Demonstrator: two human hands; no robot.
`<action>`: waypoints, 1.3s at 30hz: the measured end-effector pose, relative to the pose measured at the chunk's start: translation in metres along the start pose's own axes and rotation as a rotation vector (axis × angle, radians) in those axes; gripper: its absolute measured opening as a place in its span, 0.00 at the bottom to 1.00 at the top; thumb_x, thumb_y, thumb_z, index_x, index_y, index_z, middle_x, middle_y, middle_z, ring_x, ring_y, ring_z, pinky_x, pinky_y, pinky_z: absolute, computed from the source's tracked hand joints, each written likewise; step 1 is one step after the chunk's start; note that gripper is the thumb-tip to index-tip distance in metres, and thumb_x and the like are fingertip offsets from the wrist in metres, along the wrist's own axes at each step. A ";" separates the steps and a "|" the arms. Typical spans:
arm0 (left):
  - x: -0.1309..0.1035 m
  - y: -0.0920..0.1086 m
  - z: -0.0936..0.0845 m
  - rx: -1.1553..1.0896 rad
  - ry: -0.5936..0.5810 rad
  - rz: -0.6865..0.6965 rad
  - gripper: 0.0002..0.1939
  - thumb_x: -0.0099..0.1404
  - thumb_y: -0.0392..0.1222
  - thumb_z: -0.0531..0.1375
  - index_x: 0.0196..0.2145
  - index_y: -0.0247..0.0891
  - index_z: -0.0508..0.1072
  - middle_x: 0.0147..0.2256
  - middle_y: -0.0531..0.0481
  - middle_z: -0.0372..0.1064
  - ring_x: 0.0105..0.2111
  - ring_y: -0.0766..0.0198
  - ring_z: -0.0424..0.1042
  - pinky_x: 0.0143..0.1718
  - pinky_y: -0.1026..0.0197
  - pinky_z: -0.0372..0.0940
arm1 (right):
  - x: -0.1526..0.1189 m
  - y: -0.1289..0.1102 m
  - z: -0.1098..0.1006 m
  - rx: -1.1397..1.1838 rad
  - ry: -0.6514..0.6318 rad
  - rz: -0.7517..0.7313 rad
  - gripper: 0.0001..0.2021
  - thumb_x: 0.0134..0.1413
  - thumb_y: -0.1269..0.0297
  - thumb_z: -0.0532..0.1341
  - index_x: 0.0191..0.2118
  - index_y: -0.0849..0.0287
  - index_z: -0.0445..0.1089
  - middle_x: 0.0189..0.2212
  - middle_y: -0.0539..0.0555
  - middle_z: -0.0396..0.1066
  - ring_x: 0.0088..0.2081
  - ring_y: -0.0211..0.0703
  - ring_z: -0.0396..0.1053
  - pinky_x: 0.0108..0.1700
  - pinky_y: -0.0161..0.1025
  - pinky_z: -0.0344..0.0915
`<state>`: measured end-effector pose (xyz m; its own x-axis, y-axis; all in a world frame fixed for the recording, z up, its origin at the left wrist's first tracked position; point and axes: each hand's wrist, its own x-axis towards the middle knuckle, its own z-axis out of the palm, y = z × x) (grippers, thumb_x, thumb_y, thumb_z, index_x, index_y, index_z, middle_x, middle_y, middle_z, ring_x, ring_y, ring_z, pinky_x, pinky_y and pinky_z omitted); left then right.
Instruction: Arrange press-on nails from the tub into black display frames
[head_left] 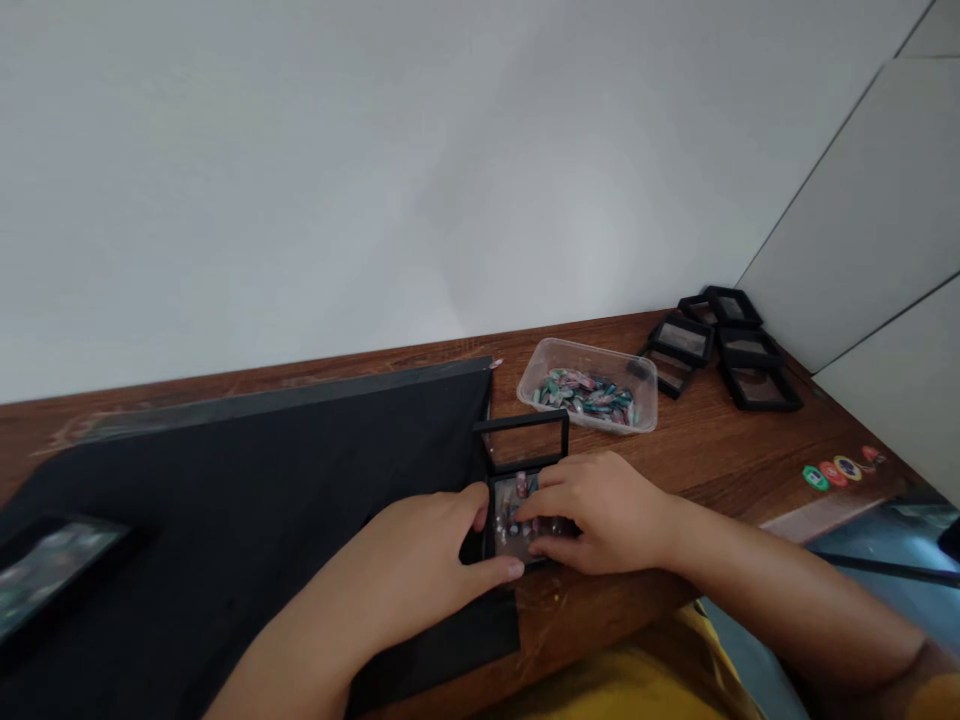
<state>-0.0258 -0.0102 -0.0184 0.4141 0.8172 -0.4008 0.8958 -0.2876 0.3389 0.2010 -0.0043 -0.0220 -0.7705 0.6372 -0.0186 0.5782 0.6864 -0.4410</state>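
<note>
A small black-framed display case (523, 468) stands open before me, its windowed lid (526, 442) tilted up at the back. Small glossy pieces (523, 485), pinkish and bluish, lie on the clear film in its lower half. My left hand (442, 545) grips the lower half at its left side, thumb along the front edge. Over the film is my right hand (596, 510), fingers bent and thumb close to the fingertips; what they hold, if anything, is too small to make out. Behind the case, a clear plastic tub (646, 395) contains many similar pink, green and silvery pieces.
Several black-framed cases (761, 388) are piled at the back right by the wall. A black mat (262, 480) covers the left of the wooden table (720, 455). Another filled case (56, 565) lies at far left. Round stickers (832, 474) mark the right edge.
</note>
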 end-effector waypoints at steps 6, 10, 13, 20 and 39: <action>0.000 -0.003 0.001 -0.012 0.005 0.003 0.18 0.61 0.57 0.62 0.42 0.45 0.78 0.38 0.46 0.81 0.38 0.47 0.80 0.39 0.53 0.69 | 0.003 0.000 0.004 -0.038 0.025 -0.002 0.09 0.64 0.57 0.66 0.43 0.56 0.79 0.38 0.53 0.80 0.40 0.45 0.76 0.36 0.39 0.60; 0.001 -0.002 0.000 -0.013 0.001 0.001 0.17 0.62 0.57 0.61 0.42 0.46 0.78 0.38 0.46 0.81 0.38 0.46 0.80 0.39 0.52 0.69 | 0.004 -0.002 0.003 -0.066 0.010 0.009 0.08 0.63 0.58 0.66 0.42 0.57 0.77 0.38 0.53 0.80 0.39 0.45 0.75 0.35 0.38 0.59; 0.000 -0.002 0.000 -0.009 0.004 0.002 0.17 0.62 0.57 0.61 0.42 0.46 0.78 0.38 0.46 0.81 0.38 0.47 0.80 0.38 0.53 0.68 | 0.005 -0.003 0.001 -0.082 -0.006 0.033 0.08 0.63 0.59 0.66 0.41 0.58 0.77 0.38 0.53 0.80 0.39 0.46 0.75 0.34 0.39 0.58; 0.000 -0.001 -0.001 0.003 -0.034 0.001 0.19 0.64 0.59 0.57 0.43 0.44 0.76 0.38 0.45 0.80 0.38 0.45 0.78 0.39 0.50 0.67 | 0.004 -0.003 0.002 -0.056 0.001 0.050 0.10 0.63 0.57 0.67 0.43 0.58 0.77 0.39 0.54 0.80 0.40 0.47 0.76 0.35 0.39 0.59; -0.001 0.004 -0.007 0.034 -0.100 -0.034 0.23 0.68 0.61 0.45 0.37 0.43 0.71 0.39 0.42 0.79 0.38 0.46 0.77 0.41 0.48 0.66 | -0.001 0.010 -0.001 0.006 0.831 -0.035 0.10 0.65 0.67 0.64 0.50 0.58 0.74 0.43 0.58 0.76 0.43 0.47 0.75 0.47 0.45 0.73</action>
<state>-0.0242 -0.0083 -0.0108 0.3963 0.7731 -0.4952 0.9137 -0.2793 0.2951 0.2074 0.0024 -0.0253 -0.3373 0.6684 0.6629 0.5548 0.7100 -0.4336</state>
